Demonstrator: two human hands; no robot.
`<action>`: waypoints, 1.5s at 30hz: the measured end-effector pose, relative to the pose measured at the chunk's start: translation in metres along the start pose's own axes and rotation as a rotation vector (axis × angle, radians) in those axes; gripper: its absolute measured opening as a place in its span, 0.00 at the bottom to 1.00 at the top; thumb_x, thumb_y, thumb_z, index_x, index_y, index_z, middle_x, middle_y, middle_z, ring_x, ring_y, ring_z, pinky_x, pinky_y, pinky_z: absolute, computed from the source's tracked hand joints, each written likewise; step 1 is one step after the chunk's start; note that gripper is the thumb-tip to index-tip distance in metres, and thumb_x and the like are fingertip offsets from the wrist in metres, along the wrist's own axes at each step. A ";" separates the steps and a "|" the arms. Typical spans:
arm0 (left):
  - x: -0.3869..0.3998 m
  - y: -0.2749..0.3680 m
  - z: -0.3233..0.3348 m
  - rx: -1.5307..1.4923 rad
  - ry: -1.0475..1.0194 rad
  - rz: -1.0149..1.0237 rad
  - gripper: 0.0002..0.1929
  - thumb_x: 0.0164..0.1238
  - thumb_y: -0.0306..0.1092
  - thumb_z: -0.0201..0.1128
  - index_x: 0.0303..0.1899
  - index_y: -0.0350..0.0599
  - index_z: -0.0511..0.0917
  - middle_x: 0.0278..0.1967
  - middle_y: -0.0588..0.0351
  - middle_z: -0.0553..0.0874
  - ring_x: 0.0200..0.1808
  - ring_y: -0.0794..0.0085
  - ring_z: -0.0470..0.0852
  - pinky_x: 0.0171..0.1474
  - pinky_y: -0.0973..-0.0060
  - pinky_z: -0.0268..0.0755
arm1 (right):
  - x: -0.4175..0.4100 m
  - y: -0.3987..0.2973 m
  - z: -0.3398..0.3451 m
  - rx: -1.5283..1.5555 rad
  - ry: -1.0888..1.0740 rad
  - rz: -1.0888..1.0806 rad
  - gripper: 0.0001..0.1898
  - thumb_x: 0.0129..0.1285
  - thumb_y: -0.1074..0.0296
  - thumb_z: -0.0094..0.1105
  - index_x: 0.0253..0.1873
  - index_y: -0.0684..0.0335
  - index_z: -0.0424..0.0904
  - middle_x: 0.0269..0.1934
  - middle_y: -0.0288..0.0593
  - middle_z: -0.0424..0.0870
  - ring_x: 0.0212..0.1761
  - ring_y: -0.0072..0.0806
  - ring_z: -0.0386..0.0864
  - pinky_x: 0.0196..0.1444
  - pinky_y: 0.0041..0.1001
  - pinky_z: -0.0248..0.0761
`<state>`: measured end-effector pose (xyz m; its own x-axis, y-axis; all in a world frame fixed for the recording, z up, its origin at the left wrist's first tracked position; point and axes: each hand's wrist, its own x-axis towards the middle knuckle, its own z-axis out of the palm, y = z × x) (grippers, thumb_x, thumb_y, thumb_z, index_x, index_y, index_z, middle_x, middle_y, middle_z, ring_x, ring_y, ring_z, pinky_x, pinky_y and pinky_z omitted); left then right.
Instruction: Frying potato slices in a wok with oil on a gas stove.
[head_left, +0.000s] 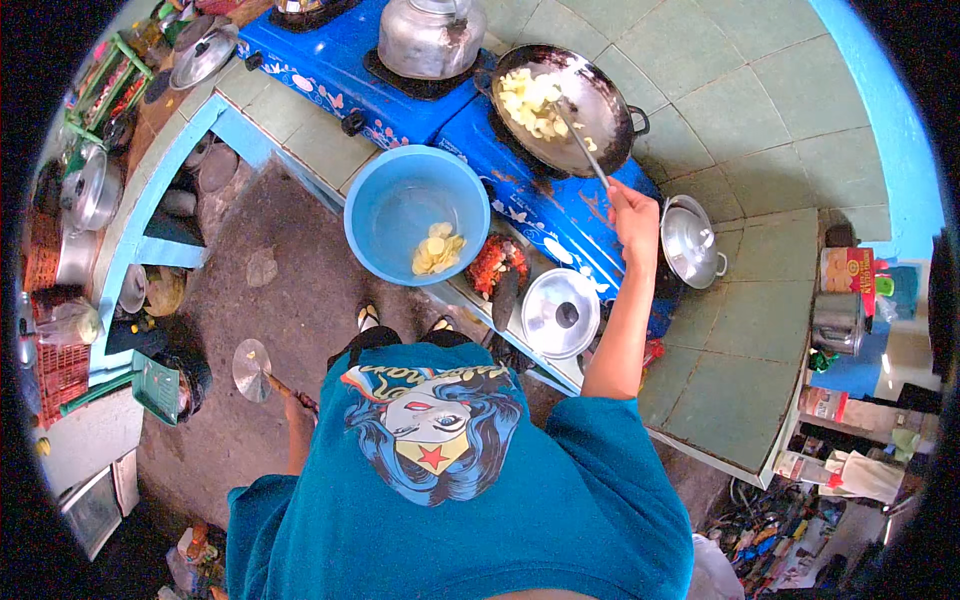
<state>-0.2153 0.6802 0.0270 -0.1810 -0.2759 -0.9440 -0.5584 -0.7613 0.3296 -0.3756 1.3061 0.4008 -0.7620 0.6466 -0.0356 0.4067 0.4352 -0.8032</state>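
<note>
My right hand grips the handle of a metal spatula, whose far end is among pale yellow slices in a dark wok on the blue stove. Low at my left side, my left hand, partly hidden by my shirt, is closed around the handle of a round, flat metal skimmer, held over the floor. A blue plastic basin holds more thin yellow slices. Beside it, a stone mortar with red crushed paste has a dark pestle in it.
An aluminium kettle stands on the blue stove, left of the wok. A metal lid lies near the stove's front edge. A lidded pot stands right of the stove. A green dustpan-like tray and red crate are at left.
</note>
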 end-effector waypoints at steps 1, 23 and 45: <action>-0.002 0.000 0.000 0.023 -0.048 0.046 0.14 0.66 0.38 0.49 0.20 0.50 0.63 0.12 0.61 0.64 0.13 0.72 0.62 0.17 0.73 0.54 | -0.003 -0.001 -0.002 0.001 0.002 0.002 0.14 0.61 0.64 0.57 0.49 0.62 0.82 0.20 0.37 0.79 0.20 0.16 0.70 0.24 0.21 0.64; -0.012 0.002 0.018 0.018 0.107 0.042 0.13 0.67 0.38 0.51 0.23 0.48 0.66 0.13 0.63 0.65 0.12 0.74 0.62 0.15 0.77 0.55 | -0.037 -0.009 -0.016 -0.623 0.324 -0.132 0.14 0.59 0.60 0.56 0.50 0.45 0.82 0.35 0.53 0.83 0.36 0.51 0.81 0.40 0.44 0.73; -0.010 0.004 0.014 -0.045 0.040 0.001 0.14 0.67 0.39 0.52 0.22 0.48 0.66 0.13 0.62 0.66 0.12 0.73 0.63 0.14 0.76 0.56 | -0.014 0.001 -0.006 -0.236 0.110 -0.046 0.15 0.60 0.64 0.58 0.51 0.58 0.81 0.30 0.49 0.85 0.30 0.36 0.83 0.35 0.32 0.72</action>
<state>-0.2267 0.6884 0.0376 -0.1479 -0.2993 -0.9426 -0.5215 -0.7862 0.3314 -0.3618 1.3013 0.4036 -0.7279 0.6818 0.0728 0.4892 0.5909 -0.6415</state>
